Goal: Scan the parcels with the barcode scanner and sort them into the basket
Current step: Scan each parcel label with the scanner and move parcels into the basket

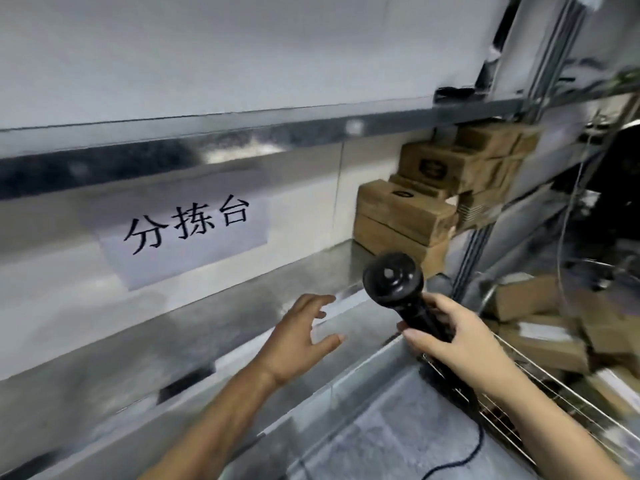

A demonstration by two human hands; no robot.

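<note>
Fingers [441,304] of the right hand [450,337] curled round the handle of the black plastic barcode scanner [393,278], its round head raised above the shiny metal shelf [242,306]. Just beside it, the left hand [301,337] hovered with fingers spread, holding nothing. Behind, brown cardboard parcels [405,216] stood stacked; a silver wire basket [502,407] at right held more.

My scanner [394,282] is glossy black plastic; the shelf [207,341] before me shiny, smooth metal; parcels [405,213] matt brown cardboard; basket [502,424] thin bright wire; sign [187,233] matt paper.
</note>
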